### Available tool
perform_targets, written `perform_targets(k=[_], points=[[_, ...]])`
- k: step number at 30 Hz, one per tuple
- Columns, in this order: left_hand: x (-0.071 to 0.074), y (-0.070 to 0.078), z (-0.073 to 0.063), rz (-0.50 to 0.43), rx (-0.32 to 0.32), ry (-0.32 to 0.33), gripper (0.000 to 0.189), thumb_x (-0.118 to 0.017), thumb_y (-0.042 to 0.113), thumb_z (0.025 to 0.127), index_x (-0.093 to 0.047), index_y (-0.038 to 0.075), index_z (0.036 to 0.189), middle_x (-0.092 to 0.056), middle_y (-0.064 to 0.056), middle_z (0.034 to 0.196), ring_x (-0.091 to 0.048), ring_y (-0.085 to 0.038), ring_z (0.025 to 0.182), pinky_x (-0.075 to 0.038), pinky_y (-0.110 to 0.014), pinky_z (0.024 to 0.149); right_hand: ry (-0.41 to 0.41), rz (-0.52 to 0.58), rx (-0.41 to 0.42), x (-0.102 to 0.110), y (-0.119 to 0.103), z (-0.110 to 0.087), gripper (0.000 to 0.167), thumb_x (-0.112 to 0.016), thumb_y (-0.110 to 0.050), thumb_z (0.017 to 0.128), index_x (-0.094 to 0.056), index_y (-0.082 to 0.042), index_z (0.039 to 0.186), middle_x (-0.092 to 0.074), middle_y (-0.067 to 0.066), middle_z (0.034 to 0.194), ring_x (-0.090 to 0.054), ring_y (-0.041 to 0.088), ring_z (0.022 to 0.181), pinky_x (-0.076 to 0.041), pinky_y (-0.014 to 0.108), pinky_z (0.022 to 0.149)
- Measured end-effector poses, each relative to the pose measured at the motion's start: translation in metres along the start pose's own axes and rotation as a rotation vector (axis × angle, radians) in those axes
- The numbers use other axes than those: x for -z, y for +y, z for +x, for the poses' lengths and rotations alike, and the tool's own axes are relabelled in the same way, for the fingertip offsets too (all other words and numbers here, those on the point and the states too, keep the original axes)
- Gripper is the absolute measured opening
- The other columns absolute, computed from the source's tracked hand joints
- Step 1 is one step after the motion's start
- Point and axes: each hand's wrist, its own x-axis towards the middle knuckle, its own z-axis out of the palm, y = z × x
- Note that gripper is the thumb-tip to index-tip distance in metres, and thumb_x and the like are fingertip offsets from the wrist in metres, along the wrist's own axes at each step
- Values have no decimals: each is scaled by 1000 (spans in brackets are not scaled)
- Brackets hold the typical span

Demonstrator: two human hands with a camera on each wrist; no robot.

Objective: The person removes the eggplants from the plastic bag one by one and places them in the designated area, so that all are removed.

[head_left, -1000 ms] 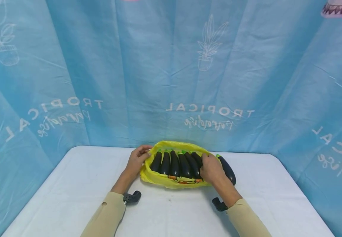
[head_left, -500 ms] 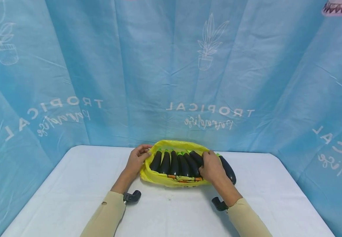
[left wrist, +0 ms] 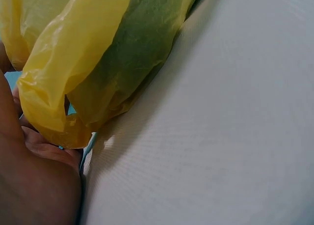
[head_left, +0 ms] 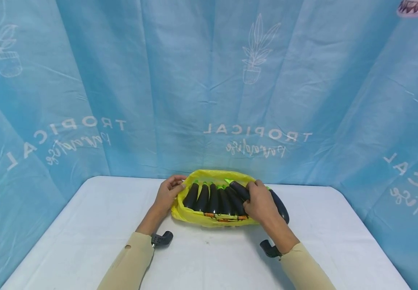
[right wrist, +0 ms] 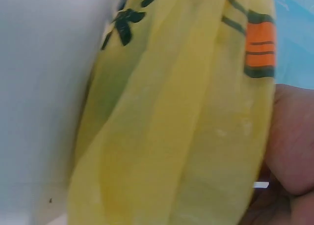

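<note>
A yellow plastic bag (head_left: 190,215) lies with its mouth spread wide, and several dark eggplants (head_left: 213,199) sit side by side in it. My left hand (head_left: 166,196) holds the bag's left edge; in the left wrist view the thin plastic (left wrist: 73,53) lies against the fingers and palm (left wrist: 44,185). Inside the right end of the mouth, my right hand (head_left: 262,202) grips an eggplant (head_left: 239,191), tilted with its green stem end up and left. In the right wrist view, the bag's printed side (right wrist: 171,126) covers most of that hand (right wrist: 294,136).
One more eggplant (head_left: 280,207) lies on the white-covered table (head_left: 209,262), just right of the bag and partly behind my right hand. A blue printed curtain (head_left: 180,100) rises behind the table and along both sides.
The eggplant in my right hand has tilted, its stem end rising toward the upper left over the bag's far rim. My left hand stays at the bag's left edge.
</note>
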Motion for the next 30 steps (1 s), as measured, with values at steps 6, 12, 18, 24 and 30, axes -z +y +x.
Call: perform_targets(k=[6,12,18,24,30], points=[[-1,0,1,-5,5,10,31,-61,9,104,-66,3,134,-61,-18,111,-58,-19,94,-53,-20,82,-3,37,-9,9,-6,-3,42,-77,-6,88,-66,1,128,-62,19,123,-63,30,94,-56,47,81],[-2,-1,2,-1,-11,8,30,-62,10,104,-67,2,132,-61,-15,106,-58,-20,92,-53,-21,80,16,70,-29,16,-8,-8,40,-78,-9,88,-68,-1,126,-63,17,120,-60,28,91,-54,46,78],[-1,-3,0,4,-10,12,29,-62,9,103,-68,4,130,-62,-10,104,-59,-21,92,-53,-22,79,63,91,-35,19,-10,-12,42,-77,-13,86,-68,0,125,-64,17,116,-58,28,89,-53,46,77],[0,-5,1,18,-12,14,29,-62,9,101,-68,4,129,-62,-11,104,-58,-22,92,-53,-22,80,105,125,-57,22,-8,-19,45,-75,-14,88,-65,1,129,-63,17,119,-58,29,93,-53,48,79],[0,-3,1,21,-16,11,29,-62,9,102,-68,4,130,-62,-13,106,-58,-22,93,-53,-22,81,119,135,-88,26,-5,-25,43,-75,-16,88,-65,-1,127,-62,14,116,-57,27,93,-53,45,78]])
